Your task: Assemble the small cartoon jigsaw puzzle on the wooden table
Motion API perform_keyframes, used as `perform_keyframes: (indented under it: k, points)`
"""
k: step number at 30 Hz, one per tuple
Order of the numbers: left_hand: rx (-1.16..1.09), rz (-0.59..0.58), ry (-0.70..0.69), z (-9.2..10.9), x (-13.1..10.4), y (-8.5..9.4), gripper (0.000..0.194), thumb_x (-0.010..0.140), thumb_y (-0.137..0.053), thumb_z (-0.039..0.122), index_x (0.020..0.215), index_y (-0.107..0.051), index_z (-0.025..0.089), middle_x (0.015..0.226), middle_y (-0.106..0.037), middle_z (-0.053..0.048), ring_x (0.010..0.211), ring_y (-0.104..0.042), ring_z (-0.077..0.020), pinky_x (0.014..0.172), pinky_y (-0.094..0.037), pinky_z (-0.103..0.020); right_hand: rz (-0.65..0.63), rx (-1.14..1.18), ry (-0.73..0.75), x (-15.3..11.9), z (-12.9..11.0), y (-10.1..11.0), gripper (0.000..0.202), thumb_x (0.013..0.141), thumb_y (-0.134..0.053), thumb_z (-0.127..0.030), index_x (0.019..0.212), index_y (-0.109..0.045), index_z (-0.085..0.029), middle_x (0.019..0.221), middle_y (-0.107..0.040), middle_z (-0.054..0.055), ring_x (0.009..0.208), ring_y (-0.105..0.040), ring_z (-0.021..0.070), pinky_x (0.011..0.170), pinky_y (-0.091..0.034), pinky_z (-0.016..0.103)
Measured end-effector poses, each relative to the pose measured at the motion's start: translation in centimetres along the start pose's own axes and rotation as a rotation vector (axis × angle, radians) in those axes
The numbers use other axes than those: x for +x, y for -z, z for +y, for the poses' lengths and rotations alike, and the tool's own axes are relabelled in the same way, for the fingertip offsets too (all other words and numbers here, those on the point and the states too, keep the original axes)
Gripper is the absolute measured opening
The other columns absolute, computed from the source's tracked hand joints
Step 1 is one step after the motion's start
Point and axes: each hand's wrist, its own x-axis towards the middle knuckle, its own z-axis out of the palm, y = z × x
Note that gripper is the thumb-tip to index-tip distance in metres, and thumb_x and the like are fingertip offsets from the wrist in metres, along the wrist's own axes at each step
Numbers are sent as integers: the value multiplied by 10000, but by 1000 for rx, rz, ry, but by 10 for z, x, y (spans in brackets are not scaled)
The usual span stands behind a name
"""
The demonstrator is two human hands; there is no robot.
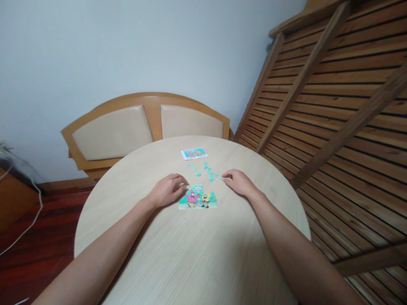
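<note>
Your left hand (167,190) lay palm-down on the table (178,254), fingers curled, touching the puzzle (198,198) at its 9 o'clock edge — holding nothing. Your right hand (238,182) sat at 2 o'clock, fingertips on loose pieces (210,173); whether its grip had closed on one, can't tell.

One partly built cartoon jigsaw puzzle (198,198) on one round wooden table (190,254), one reference picture card (194,153) farther back, and loose turquoise pieces (206,170), roughly a dozen, too small to count exactly. Two hands: left hand (168,190), right hand (239,182).
</note>
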Motion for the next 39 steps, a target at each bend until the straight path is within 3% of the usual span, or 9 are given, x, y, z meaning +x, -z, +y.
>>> perform_keyframes:
  k: [7, 13, 18, 23, 28, 39]
  points:
    - [87, 17, 91, -17, -1, -10, 279, 995, -477, 366, 1090, -673, 192, 1136, -686, -93, 1051, -641, -236, 962, -508, -410, -12, 19, -86, -2, -2, 6, 155, 858, -652, -215, 951, -770, -175, 996, -771, 94, 910, -703, 218, 827, -518, 307]
    - [82, -4, 16, -17, 0, -14, 369, 1022, -422, 397, 1204, -647, 169, 1278, -650, -120, 1174, -608, -254, 1044, -476, -436, -53, 82, -28, -3, -4, 11, 151, 829, -636, -146, 924, -753, -161, 978, -760, 91, 897, -683, 203, 838, -501, 293]
    - [33, -11, -75, -12, -2, -12, 390, 1003, -469, 416, 1283, -611, 184, 1342, -610, -130, 1231, -576, -265, 1075, -459, -457, -51, 145, -46, -3, 1, 11, 103, 809, -649, -169, 893, -705, -151, 860, -731, 62, 778, -644, 169, 737, -487, 265]
    - [-68, -90, -221, -1, -1, -7, 430, 976, -539, 425, 1337, -597, 199, 1375, -584, -141, 1270, -548, -271, 1129, -401, -464, -82, 258, -54, -2, 5, 6, 85, 818, -622, -186, 867, -682, -153, 788, -703, 39, 716, -624, 150, 658, -476, 241]
    - [-94, -123, -271, 3, 0, -5, 355, 949, -581, 425, 1216, -695, 220, 1327, -618, -132, 1225, -582, -276, 1118, -401, -479, -72, 282, -19, -3, 5, 6, 161, 819, -581, -171, 922, -702, -147, 816, -714, 43, 716, -626, 143, 672, -483, 240]
    - [-87, -113, -242, -1, 0, -5, 344, 942, -594, 411, 1194, -707, 205, 1275, -641, -132, 1177, -598, -256, 1052, -461, -428, -164, 233, 34, -4, -7, 7, 257, 872, -517, -154, 939, -764, -174, 947, -770, 50, 840, -674, 182, 792, -496, 282]
